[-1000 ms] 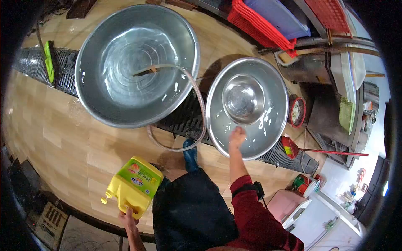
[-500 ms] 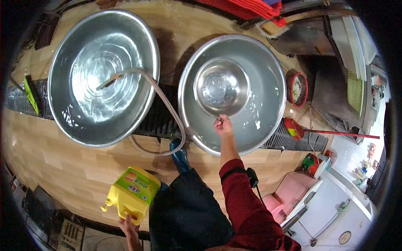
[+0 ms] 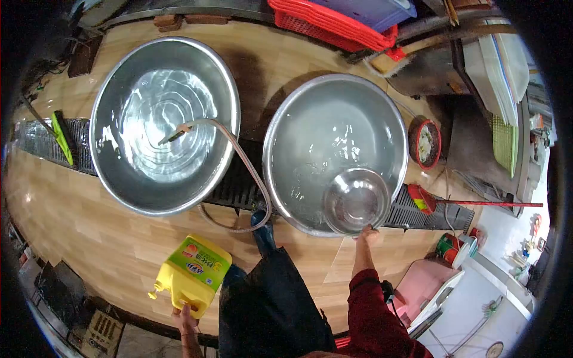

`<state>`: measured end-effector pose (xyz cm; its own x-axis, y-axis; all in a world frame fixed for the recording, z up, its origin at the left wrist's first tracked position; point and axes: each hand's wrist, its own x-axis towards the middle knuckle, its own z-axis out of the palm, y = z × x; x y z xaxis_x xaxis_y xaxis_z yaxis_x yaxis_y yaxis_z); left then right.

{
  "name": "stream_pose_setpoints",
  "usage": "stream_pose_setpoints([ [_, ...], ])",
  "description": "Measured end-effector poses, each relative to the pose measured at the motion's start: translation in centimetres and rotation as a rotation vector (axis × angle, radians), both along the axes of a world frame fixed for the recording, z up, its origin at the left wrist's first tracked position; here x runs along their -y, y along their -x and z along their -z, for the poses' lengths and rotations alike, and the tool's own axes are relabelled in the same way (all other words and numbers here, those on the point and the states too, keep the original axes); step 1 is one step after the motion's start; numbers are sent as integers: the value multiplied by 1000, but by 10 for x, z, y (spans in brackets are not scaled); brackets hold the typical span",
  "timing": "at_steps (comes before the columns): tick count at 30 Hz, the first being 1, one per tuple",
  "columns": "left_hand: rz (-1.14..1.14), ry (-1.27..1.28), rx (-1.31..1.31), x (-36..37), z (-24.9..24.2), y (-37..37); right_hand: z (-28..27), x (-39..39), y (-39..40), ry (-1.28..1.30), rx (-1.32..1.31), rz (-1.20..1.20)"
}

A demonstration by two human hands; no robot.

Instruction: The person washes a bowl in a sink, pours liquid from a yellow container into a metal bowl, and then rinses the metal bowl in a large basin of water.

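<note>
My left hand [image 3: 185, 319] grips the handle of a yellow plastic jug [image 3: 194, 271] with a green label, held low at the left above the floor. At the rim of a small steel bowl [image 3: 357, 201], my right hand [image 3: 369, 234] is closed on its near edge. The bowl is over the lower right side of a large steel basin [image 3: 270, 173] holding slightly cloudy water. Left of it stands a second large basin [image 3: 102, 179], where water ripples around the end of a hose [image 3: 255, 173] draped over the rim.
A floor drain grate [image 3: 39, 140] runs beneath the basins. To the right are a red bowl of scraps [image 3: 426, 145], a red-handled broom [image 3: 422, 199] and a pink bin [image 3: 421, 286]. Red baskets [image 3: 325, 24] stand at the back; a green squeegee [image 3: 62, 138] lies at the left.
My right hand has drawn the small bowl from the basin's upper middle toward me and to the right, over the near rim. The jug stays in my left hand; the view has shifted slightly.
</note>
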<state>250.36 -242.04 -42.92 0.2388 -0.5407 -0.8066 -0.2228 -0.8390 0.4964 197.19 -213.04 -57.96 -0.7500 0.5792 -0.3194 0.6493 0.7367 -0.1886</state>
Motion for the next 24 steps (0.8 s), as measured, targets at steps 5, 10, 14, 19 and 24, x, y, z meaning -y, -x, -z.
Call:
stream_pose_setpoints([
  [5,-6,-54,-17,1,7,-1,22,42,-24,166,-67,334],
  [10,2,-80,108,14,-6,35,59,68,-52,755,-111,730],
  [14,49,-68,59,10,-4,20,60,40,-90,1189,12,800],
  [19,27,-80,49,9,-4,3,14,59,-98,1222,103,667],
  [24,24,-56,54,2,5,-21,-42,145,-31,1058,80,402],
])
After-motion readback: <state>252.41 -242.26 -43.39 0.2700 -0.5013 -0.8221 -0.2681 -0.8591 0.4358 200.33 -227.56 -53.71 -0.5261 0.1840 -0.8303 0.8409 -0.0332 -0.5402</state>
